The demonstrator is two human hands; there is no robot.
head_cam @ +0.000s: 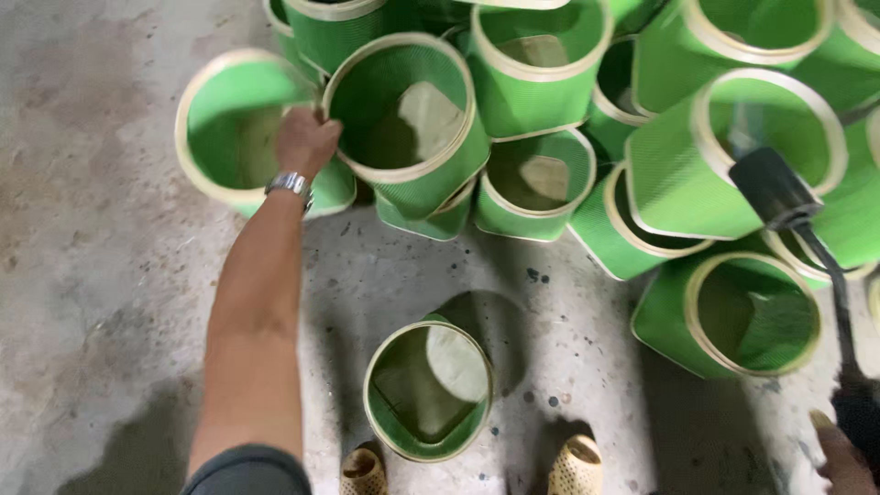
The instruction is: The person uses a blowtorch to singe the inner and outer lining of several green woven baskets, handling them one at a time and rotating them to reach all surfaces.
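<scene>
On a stained concrete floor [110, 275], the left hand [305, 140] grips a green basket's rim [403, 119] while the right hand [843, 458] clasps a black tool [779, 192].

The scene is lit by soft, moderately dim light that seems to come from above and behind the viewer, so that dark shadows are cast on the concrete floor [110, 275] around the single green basket [428, 390] and under the left arm. No glare is seen, though the pale basket rims are slightly washed out. The dark tool [775, 192] at the right is smeared by motion blur, and the right hand [843, 458] is cut off at the frame's corner.
</scene>
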